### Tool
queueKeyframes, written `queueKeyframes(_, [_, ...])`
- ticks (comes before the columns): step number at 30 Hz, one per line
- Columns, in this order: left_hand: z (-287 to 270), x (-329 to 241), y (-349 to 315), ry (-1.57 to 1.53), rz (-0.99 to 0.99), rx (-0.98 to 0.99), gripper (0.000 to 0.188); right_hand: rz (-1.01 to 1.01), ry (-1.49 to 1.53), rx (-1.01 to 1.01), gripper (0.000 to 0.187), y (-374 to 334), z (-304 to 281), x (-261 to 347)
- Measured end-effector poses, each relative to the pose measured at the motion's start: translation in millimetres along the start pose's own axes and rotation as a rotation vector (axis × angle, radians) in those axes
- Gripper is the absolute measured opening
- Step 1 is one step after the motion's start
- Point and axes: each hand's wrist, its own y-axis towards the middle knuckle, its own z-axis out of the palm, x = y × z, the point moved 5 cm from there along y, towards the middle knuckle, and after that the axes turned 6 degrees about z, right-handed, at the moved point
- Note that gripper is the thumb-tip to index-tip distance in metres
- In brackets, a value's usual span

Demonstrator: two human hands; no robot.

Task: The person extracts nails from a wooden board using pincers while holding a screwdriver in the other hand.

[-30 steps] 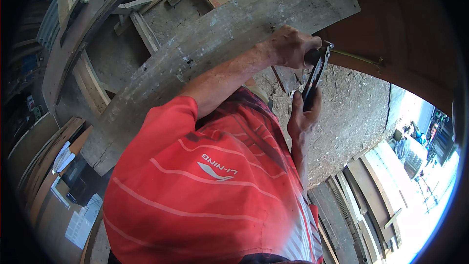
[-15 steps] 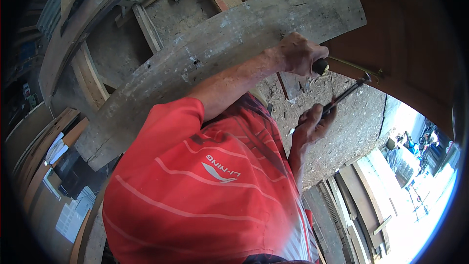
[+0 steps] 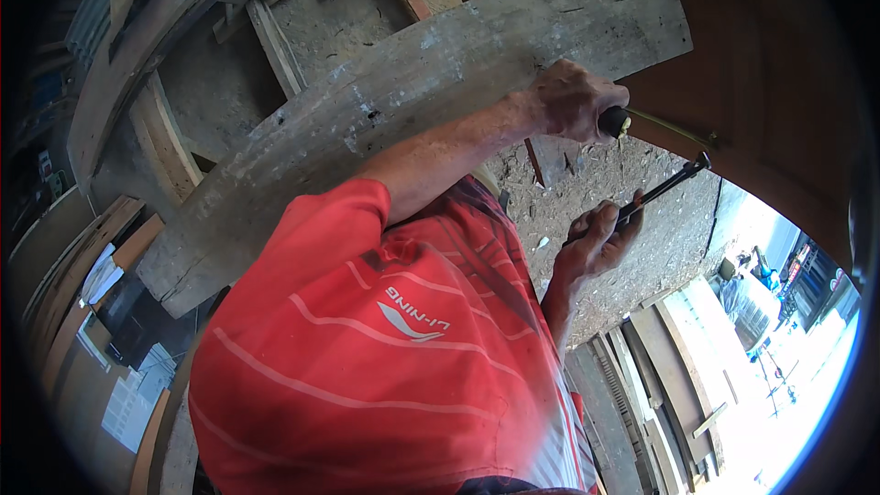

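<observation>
The left hand is clasping a black cylindrical handle near a curved grey wooden board; apart, the right hand is gripping a slim dark-metal tool, seemingly aligning it, the next move needing steady aim.

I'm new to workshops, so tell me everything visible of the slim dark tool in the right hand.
The slim dark tool looks metallic, with a small shiny head at its far end. The right hand grips its near end, partly hiding it. It slants toward the picture's upper right, head near the brown panel. Its kind is unclear.
</observation>
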Motion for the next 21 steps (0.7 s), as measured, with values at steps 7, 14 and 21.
queueKeyframes(7, [9.4,12.9,-10.4,0.100,-0.009,0.000,0.030,-0.145,-0.566,0.192,0.060,2.3,18.3,-10.8])
queueKeyframes(14, [6.3,-3.6,6.0,-0.020,0.030,0.035,0.031,0.093,-0.231,0.033,0.056,-3.2,6.9,-30.8])
queueKeyframes(21, [12.0,3.8,5.1,0.175,-0.019,0.167,0.027,0.104,-0.224,0.004,0.059,-18.1,-7.9,-34.9])
